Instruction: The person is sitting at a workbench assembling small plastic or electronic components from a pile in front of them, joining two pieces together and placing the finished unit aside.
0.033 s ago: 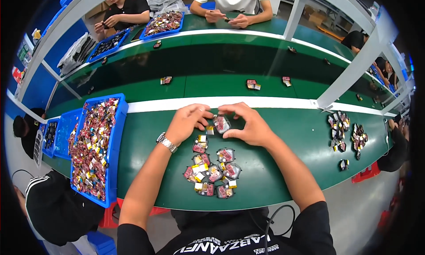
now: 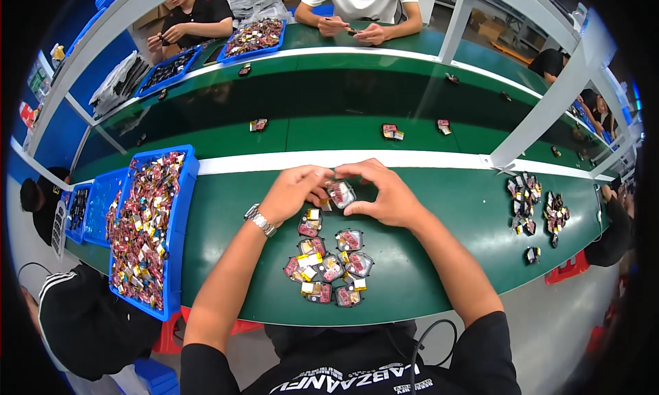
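While the two hands sat close together over the green table (image 2: 412, 285), the action was all around one small casing (image 2: 341, 193) held up near the white rail (image 2: 439, 158). And what a busy little piece: a rounded, pale grey shell, dark along its rim, with reddish-pink showing across it. The right hand (image 2: 382, 194) had it, thumb at the lower edge and forefinger arched over the top in a wide C. The left hand (image 2: 300, 189), fingers curled, pressed in from the other side; how firmly it gripped, you could not tell. Just below lay a loose cluster of similar casings (image 2: 333, 268), some with silver-and-yellow pieces beside them, on smooth, faintly shining green. Over to the left, a blue tray (image 2: 177, 258) brimmed with red, white and yellow parts; away to the right, two dark heaps (image 2: 525, 196) shared the same tabletop. Beyond the rail ran a second green strip (image 2: 329, 135), dotted with a few more pieces, and across it a person in white (image 2: 360, 0) worked with both hands raised, white posts (image 2: 542, 117) framing the whole room.
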### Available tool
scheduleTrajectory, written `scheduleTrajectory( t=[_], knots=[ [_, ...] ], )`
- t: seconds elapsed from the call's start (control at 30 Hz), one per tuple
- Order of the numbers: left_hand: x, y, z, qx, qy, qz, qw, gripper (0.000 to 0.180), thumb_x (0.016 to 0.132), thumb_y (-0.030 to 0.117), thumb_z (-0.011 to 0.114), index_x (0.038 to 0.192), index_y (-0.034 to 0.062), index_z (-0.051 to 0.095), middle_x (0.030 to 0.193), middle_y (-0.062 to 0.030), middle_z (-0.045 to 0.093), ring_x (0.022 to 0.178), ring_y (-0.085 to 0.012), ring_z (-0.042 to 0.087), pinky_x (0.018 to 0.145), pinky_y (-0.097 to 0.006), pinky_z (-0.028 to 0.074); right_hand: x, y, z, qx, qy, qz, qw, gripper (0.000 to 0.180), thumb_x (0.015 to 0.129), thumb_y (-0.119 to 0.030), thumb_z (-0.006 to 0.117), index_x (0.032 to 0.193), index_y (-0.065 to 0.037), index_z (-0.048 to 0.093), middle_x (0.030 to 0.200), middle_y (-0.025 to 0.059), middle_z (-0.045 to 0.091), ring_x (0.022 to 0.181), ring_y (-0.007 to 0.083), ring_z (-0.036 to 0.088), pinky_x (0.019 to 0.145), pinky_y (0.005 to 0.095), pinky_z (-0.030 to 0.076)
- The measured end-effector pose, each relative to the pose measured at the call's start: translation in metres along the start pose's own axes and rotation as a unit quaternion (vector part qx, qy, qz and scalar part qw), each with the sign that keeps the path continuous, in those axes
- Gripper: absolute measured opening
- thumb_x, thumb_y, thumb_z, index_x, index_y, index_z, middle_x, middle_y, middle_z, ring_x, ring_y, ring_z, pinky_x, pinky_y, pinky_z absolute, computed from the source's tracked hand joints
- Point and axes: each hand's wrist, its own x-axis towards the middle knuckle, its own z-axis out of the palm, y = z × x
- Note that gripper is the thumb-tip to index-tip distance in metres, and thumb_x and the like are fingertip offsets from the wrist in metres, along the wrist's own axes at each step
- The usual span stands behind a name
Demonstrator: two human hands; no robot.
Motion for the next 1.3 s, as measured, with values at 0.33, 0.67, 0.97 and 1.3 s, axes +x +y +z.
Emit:
scheduleTrajectory(
  t=[0.33, 0.67, 0.97, 1.3],
  knots=[
    [-0.005, 0.008, -0.005, -0.158, -0.019, -0.012, 0.987, 0.036, 0.1, 0.012, 0.049, 0.134, 0.0018, 0.053, 0.108, -0.0064, 0.065, 0.095, -0.0112, 0.063, 0.081, -0.026, 0.054, 0.014, -0.013, 0.003, -0.025, 0.062, -0.03, 0.997, 0.059, 0.073, -0.012, 0.08, 0.128, -0.01, 0.059, 0.128, 0.0104, 0.057, 0.118, 0.0289, 0.052, 0.102, 0.0401, 0.042],
    [-0.001, -0.006, -0.007, -0.184, 0.063, 0.007, 0.981, 0.023, 0.094, 0.002, 0.055, 0.117, 0.0022, 0.053, 0.111, -0.009, 0.064, 0.1, -0.0165, 0.066, 0.087, -0.033, 0.057, 0.033, 0.0, 0.03, -0.106, 0.077, -0.003, 0.991, 0.018, 0.079, -0.015, 0.074, 0.093, -0.008, 0.065, 0.127, 0.0105, 0.055, 0.119, 0.0302, 0.05, 0.099, 0.0398, 0.045],
    [-0.009, 0.012, -0.002, 0.099, 0.059, 0.108, 0.987, 0.028, 0.089, -0.002, 0.058, 0.118, -0.0011, 0.06, 0.109, -0.0079, 0.064, 0.09, -0.011, 0.065, 0.077, -0.026, 0.054, 0.026, 0.009, 0.03, -0.02, 0.033, -0.016, 0.999, 0.014, 0.078, -0.009, 0.075, 0.089, -0.007, 0.067, 0.127, 0.0089, 0.055, 0.12, 0.0288, 0.05, 0.099, 0.0397, 0.044],
    [-0.012, 0.01, -0.003, 0.235, 0.095, 0.059, 0.966, 0.025, 0.089, 0.004, 0.057, 0.112, 0.002, 0.065, 0.089, -0.0061, 0.061, 0.069, -0.0117, 0.054, 0.065, -0.029, 0.047, 0.025, 0.005, 0.032, -0.029, 0.028, -0.039, 0.998, 0.013, 0.079, -0.011, 0.072, 0.09, -0.008, 0.066, 0.124, 0.0094, 0.055, 0.119, 0.0296, 0.05, 0.095, 0.039, 0.047]
  ],
)
